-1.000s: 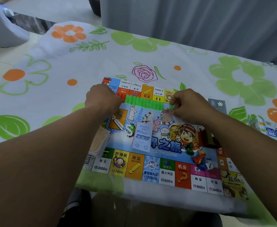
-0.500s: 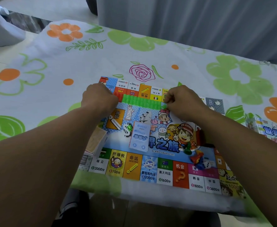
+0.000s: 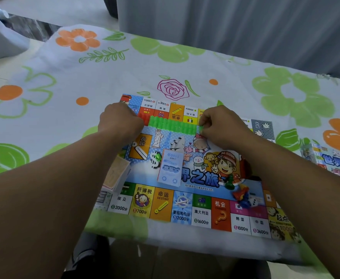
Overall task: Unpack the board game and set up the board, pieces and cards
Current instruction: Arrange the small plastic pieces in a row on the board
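Room: a grey curtain (image 3: 225, 27) hangs behind the far side, and the worktop (image 3: 104, 81) wears a white cloth printed with green and orange flowers.
Board: the board (image 3: 202, 216) lies open and flat near the front edge of the worktop, its nearest row of squares close to where the cloth drops.
Green houses: the green houses (image 3: 173, 126) lie in one long row across the far part of the board, just inside its top row of squares, running between the two hands.
Red pieces: some red pieces (image 3: 145, 117) sit at the left end of that row, partly behind the left hand.
Left hand: the left hand (image 3: 120, 121) is knuckles up at the left end of the row with its fingers curled under. The fingertips are hidden, so I cannot tell whether this grip holds anything.
Right hand: the right hand (image 3: 221, 125) has a narrow grip, thumb and forefinger pinching the right end of the green houses.
Blue cards: the blue cards (image 3: 170, 168) sit stacked on the middle of the board, on the near side of the green row.
Tan cards: the tan cards (image 3: 116, 174) are stacked at the board's left edge, beside the left forearm.
Pawns: a green pawn (image 3: 229, 181) stands right of centre; red and blue pawns (image 3: 240, 193) lie heaped nearby with a white die (image 3: 252, 201) just beside them.
Box: the game box (image 3: 334, 160) lies at the right of the worktop, apart from the board.
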`<state>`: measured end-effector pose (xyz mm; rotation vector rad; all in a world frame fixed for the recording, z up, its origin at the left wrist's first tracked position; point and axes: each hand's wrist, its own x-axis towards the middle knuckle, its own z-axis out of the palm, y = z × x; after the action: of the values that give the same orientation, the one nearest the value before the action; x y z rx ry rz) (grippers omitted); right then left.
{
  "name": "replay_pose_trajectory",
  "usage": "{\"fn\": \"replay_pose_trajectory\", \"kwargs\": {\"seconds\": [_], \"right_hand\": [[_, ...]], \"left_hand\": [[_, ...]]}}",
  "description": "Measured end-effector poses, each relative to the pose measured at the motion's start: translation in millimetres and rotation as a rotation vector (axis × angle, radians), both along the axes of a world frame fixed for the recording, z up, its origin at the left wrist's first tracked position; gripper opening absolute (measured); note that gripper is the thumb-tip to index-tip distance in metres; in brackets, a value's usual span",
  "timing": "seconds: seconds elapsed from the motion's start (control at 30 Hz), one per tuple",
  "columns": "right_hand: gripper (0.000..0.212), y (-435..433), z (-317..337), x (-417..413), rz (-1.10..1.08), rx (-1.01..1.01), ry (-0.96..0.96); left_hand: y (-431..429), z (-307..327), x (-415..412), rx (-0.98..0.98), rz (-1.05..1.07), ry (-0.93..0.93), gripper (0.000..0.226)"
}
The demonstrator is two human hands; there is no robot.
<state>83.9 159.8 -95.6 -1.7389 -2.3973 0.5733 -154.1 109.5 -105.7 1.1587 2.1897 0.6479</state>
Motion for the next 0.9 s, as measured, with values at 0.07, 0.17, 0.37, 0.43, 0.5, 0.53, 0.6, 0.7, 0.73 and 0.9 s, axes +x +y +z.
{"fn": "replay_pose_trajectory", "kwargs": {"seconds": [0.07,0.17,0.37,0.43,0.5,0.53,0.6,0.7,0.73,0.9], "right_hand": [[0.017,1.1,-1.8,-0.3,0.005,0.007,0.017],[0.017,2.9,-3.8,-0.8,0.0,0.005,0.026],[0.015,3.8,-5.1,-2.3,-0.013,0.01,0.018],[0.016,3.5,-5.0,-2.6,-0.012,0.012,0.016],[0.016,3.4,-4.5,-3.3,-0.012,0.013,0.015],[0.017,3.4,-4.0,-3.6,-0.012,0.013,0.012],[0.017,3.4,-2.1,-3.8,-0.017,0.006,0.003],[0.015,3.3,4.1,-4.2,-0.037,0.004,-0.008],[0.014,2.4,7.9,-5.8,-0.041,0.01,0.003],[0.004,-20.1,34.7,-41.9,0.119,-0.032,0.129]], "left_hand": [[-0.1,-0.4,0.2,-0.004,-0.001,-0.002,0.023],[0.3,-0.6,0.0,-0.001,-0.001,0.001,0.021],[0.6,-1.2,0.0,-0.004,0.0,0.003,0.022],[0.9,-1.0,0.2,-0.005,0.001,0.0,0.023],[1.2,-1.5,0.0,-0.007,0.002,-0.003,0.024],[1.3,-1.8,0.1,-0.009,0.0,-0.004,0.024],[1.2,-2.3,-0.2,-0.008,-0.003,-0.001,0.024],[1.6,-2.7,-0.8,-0.001,-0.001,0.001,0.022],[1.5,-2.6,-0.7,0.001,0.001,0.001,0.023],[1.8,-2.9,-0.7,0.009,0.015,-0.016,0.022]]}}
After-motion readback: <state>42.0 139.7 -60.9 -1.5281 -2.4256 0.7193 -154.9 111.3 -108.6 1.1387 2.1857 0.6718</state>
